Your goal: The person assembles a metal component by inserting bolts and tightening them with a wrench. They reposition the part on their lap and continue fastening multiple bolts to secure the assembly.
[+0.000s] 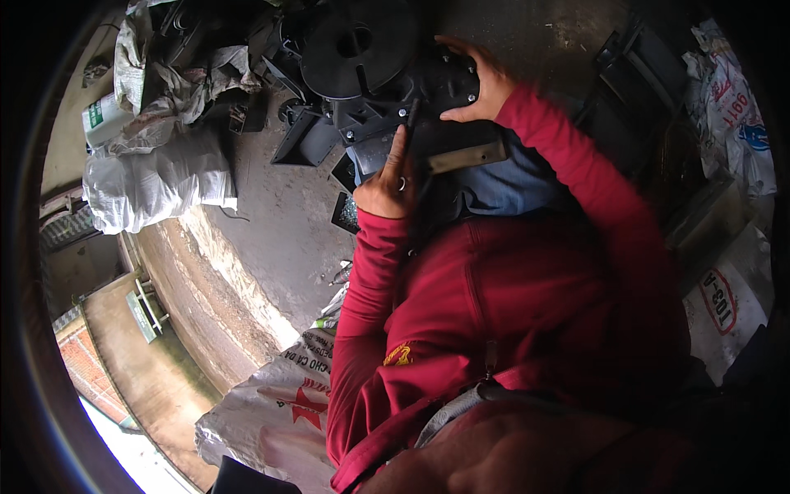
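A black plastic housing [436, 86] with a large round disc [358, 45] on top stands in front of my lap. Several silver screws show along its near and right edges. My left hand [385, 191] is at the near edge, its index finger stretched up beside a screw [403, 112] and the other fingers curled. A thin dark rod [413, 114] shows along that finger; whether it is in the hand is unclear. My right hand [491, 86] grips the housing's right end, thumb and fingers spread around it. A tan bar [469, 156] lies below the housing, over my blue-clad legs.
Small black trays [346, 212] sit left of my legs, one with small shiny pieces. A black bin [306, 140] stands farther left. White sacks [160, 185] are piled at the left, and others lie at the right [728, 288] and lower left [284, 399]. Black parts [646, 70] lie far right.
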`<state>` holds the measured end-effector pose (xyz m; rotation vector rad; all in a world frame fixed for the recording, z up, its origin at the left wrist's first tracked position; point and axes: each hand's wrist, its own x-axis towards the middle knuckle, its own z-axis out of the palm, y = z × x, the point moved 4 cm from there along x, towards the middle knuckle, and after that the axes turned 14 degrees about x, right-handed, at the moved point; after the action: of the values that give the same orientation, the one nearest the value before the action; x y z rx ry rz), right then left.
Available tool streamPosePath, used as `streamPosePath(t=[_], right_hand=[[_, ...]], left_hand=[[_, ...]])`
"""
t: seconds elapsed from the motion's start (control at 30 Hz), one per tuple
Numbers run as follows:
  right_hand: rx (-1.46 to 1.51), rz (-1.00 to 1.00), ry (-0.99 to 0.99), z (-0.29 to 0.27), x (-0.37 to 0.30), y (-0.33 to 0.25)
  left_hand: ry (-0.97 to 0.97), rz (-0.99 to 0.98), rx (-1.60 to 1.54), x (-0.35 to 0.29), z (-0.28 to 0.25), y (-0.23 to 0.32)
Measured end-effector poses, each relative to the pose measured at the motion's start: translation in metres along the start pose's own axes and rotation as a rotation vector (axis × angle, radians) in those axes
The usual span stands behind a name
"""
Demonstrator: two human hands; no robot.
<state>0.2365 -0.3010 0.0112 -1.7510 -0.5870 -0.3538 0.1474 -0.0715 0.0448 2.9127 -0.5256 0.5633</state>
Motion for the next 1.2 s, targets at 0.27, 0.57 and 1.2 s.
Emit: streamPosePath(t=[0.27,0.57,1.2], right_hand=[[-0.046,0.052,-0.01,-0.005,0.005,-0.006],[-0.06,0.059,0.004,-0.006,0.002,-0.002],[-0.086,0.04,-0.015,-0.007,0.0,-0.007]], left_hand=[[0.003,0.016,-0.016,0.005,-0.003,-0.002],[-0.073,-0.037,0.078,0.006,-0.009,-0.002],[0.051,0.139,-0.005,0.002,-0.011,-0.019]])
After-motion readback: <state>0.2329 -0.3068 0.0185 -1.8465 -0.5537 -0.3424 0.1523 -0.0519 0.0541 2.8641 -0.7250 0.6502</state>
